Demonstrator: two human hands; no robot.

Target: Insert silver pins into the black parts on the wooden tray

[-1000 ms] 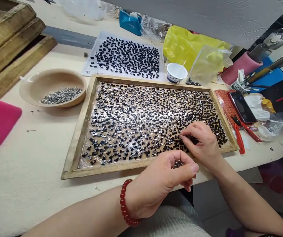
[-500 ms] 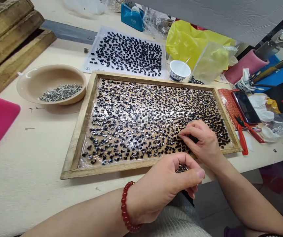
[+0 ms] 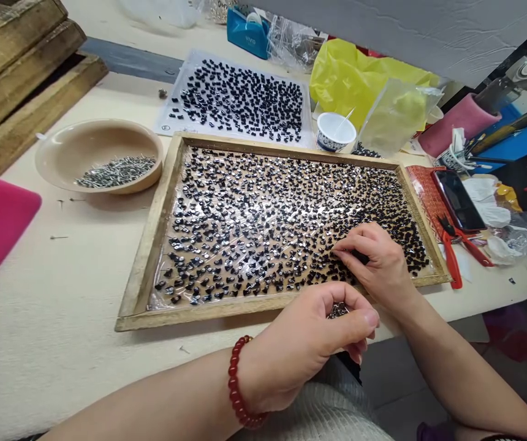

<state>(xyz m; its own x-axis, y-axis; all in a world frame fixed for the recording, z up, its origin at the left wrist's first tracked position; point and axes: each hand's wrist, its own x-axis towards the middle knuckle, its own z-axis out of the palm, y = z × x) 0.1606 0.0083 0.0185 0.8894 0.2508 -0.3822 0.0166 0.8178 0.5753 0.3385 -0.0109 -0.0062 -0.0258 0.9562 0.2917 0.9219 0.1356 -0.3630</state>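
My left hand [image 3: 312,346], with a red bead bracelet [image 3: 236,386] at the wrist, is curled in front of the tray's near edge. A cluster of small metal pins [image 3: 338,311] shows inside its fingers. My right hand [image 3: 376,260] is closed in a pinch low over the right part of the wooden-framed tray [image 3: 148,245]. Whatever is between its fingertips is too small to make out. Rows of small black pieces [image 3: 245,239] with shiny pins or heads cover the tray's plastic-lined bottom.
Left of the tray stands a beige bowl [image 3: 52,162] of metal pins, near a pink object [image 3: 1,226] and stacked wooden frames [image 3: 15,79]. Behind lies a white sheet [image 3: 178,125] with black pieces. Red-handled pliers [image 3: 453,260] and a phone [image 3: 459,199] are at the right.
Both hands keep almost the same pose and place. The whole view has shifted very slightly; nothing is visibly taken up or let go.
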